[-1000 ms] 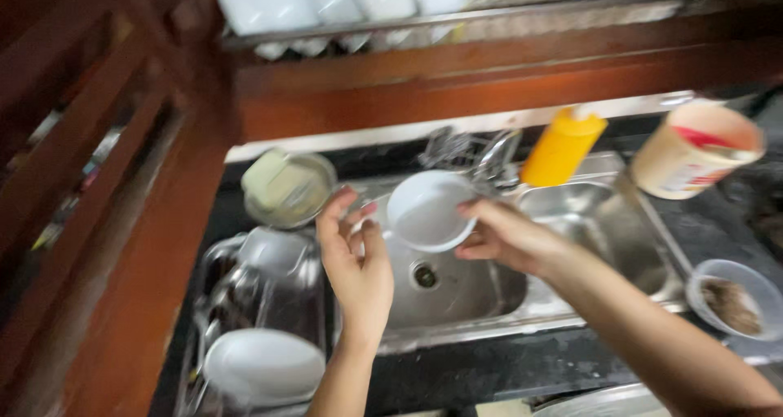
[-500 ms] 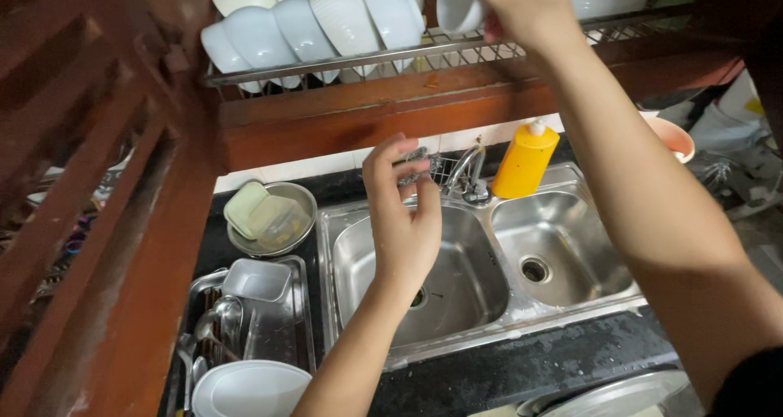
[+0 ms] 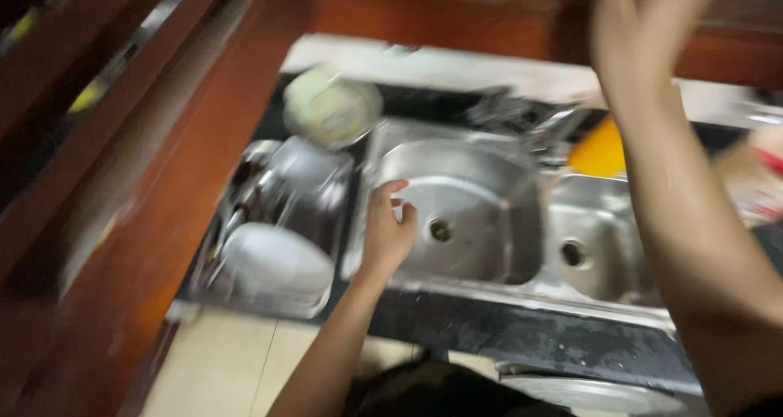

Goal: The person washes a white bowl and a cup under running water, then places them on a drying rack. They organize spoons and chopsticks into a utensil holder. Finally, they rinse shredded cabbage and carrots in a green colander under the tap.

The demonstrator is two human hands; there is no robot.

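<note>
Roughly by size: steel double sink [image 3: 481,180], both basins bare, drains showing. Dish tray [image 3: 277,221] left of sink, white plate [image 3: 273,266] and blurred steel ware inside. Bowl [image 3: 332,107] behind tray, pale contents. Left hand [image 3: 387,233] over left basin, fingers loosely curled, holding nothing. Right hand [image 3: 644,26] raised at top edge, grip unclear.

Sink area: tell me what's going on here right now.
A person stands at a steel double sink. The left hand hovers open and empty over the left basin's near edge. The right hand is raised high toward the top of the view; blur hides whether it holds anything. A tray of dishes with a white bowl sits left of the sink, and a yellow bottle stands behind the basins.
</note>
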